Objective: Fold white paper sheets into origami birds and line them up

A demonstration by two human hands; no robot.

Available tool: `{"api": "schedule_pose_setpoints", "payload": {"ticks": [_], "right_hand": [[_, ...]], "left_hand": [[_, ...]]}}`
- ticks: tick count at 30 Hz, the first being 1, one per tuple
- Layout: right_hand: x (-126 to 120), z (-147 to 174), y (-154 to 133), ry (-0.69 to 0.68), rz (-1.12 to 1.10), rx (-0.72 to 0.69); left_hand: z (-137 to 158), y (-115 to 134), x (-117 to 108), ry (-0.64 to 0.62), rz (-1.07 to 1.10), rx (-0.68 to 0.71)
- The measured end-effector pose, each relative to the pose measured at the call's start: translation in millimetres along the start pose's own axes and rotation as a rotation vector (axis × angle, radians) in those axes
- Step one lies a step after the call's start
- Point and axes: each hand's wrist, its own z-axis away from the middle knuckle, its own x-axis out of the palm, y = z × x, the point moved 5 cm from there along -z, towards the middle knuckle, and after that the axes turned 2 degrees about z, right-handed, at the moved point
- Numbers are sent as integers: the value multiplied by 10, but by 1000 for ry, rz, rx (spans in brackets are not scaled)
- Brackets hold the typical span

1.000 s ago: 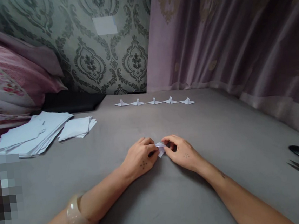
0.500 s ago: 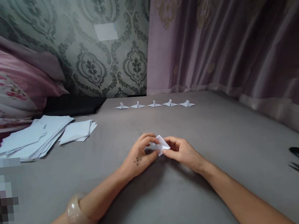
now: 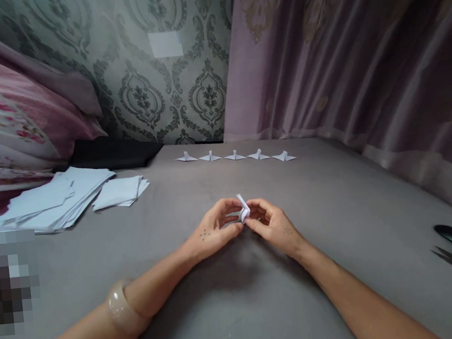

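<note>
Over the middle of the grey tabletop [image 3: 332,196], the left hand [image 3: 214,228] and right hand [image 3: 274,224] held a folded white paper [image 3: 245,212], thumbs and fingers clamped on it, a narrow strip jutting up. Beyond, paper sheets [image 3: 49,203] lay toward the far left corner; five folded figures [image 3: 235,156] lined the far edge.

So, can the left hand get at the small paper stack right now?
Probably yes: nothing visible blocks the way from the left hand to the small paper stack, though it would likely have to let go of the folded paper first.
</note>
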Motion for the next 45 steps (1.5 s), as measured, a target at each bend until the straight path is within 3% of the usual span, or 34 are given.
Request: {"api": "schedule_pose_setpoints", "payload": {"ticks": [10,14,23,26,30,35,42,45], "right_hand": [[-5,99,-105,252,515,-172],[-25,118,-130,338,627,-221],[11,131,-159,295,685,-242],[14,133,-144,292,697,-229],[-20,112,-116,296,623,-179],[-163,43,5,314,358,60],[-47,29,21,167,246,51],[-73,16,81,217,42,147]], "left_hand": [[7,34,-35,43,-85,67],[17,28,-83,158,-167,88],[32,71,-186,375,-292,188],[54,161,-171,370,-388,262],[68,183,-136,309,-492,275],[67,188,-154,344,-500,295],[64,178,-71,231,-640,352],[96,183,-32,197,-767,420]]}}
